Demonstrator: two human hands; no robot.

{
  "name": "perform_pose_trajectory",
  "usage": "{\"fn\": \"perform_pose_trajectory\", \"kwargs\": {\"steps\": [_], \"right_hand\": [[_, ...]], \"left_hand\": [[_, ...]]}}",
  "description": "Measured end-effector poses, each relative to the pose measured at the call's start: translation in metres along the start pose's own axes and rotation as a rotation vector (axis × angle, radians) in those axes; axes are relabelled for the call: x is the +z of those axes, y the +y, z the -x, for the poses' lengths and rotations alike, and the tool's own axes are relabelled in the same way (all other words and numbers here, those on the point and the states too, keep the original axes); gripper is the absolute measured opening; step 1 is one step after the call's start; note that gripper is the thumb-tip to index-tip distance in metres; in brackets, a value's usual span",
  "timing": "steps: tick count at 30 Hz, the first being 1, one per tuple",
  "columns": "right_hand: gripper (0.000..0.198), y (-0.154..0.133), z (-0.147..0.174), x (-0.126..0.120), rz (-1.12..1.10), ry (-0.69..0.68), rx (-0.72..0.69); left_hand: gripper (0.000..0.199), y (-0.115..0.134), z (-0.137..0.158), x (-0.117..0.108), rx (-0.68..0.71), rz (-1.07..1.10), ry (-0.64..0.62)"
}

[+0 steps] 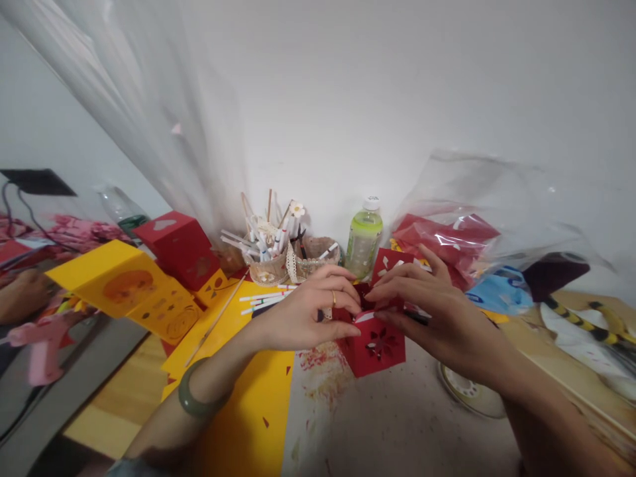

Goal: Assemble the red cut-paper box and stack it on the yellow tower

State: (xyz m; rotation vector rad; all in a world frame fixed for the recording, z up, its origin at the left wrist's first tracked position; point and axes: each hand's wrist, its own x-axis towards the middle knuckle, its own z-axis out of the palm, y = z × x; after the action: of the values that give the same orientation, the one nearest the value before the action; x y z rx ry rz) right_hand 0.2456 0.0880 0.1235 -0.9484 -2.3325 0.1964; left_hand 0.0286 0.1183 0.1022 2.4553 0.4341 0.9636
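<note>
Wears a green bangle on the left wrist, above a yellow sheet spread at 8 o'clock, taking the red box as the dial's centre. Shows a round roll at 4 o'clock.

Holds the red box between both hands over the grey tabletop; cannot tell whether resting or lifted. Pinches the rim at 10 o'clock with the left hand, thumb against curled fingers, a gold ring on 1 of them. Grips the rim at 1 o'clock with the right hand, fingers bent and slightly apart over the thumb; cannot make out every fingertip. Has a flower cut-out in the box's front wall.

Shows at 9 o'clock a pink glue gun, with a co-worker's hand beyond. Shows a yellow card box just past 9 o'clock, before a 2nd red card box. Shows loose markers at 10 o'clock, then 2 small pots behind, 1 crowded with more pens. Shows a white-capped bottle at 12 o'clock, a clear plastic bag toward 2 o'clock, and, farthest, a pale wall.
</note>
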Motion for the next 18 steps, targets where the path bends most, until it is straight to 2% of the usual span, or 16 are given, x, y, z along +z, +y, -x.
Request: {"fn": "perform_pose_trajectory", "kwargs": {"steps": [4, 8, 10, 18], "right_hand": [[0.008, 0.002, 0.000, 0.002, 0.068, 0.033, -0.053], [0.009, 0.003, -0.001, 0.008, 0.315, 0.207, -0.136], [0.009, 0.000, -0.001, 0.011, 0.387, 0.251, -0.156], [0.012, -0.011, 0.001, 0.016, 0.345, 0.199, -0.216]], "left_hand": [[0.006, -0.001, 0.001, -0.003, -0.017, -0.007, -0.033], [0.009, -0.003, 0.000, -0.001, -0.061, -0.024, 0.021], [0.010, -0.003, -0.001, 0.000, -0.079, -0.041, 0.043], [0.008, 0.000, 0.000, 0.002, -0.074, -0.110, 0.087]]}}
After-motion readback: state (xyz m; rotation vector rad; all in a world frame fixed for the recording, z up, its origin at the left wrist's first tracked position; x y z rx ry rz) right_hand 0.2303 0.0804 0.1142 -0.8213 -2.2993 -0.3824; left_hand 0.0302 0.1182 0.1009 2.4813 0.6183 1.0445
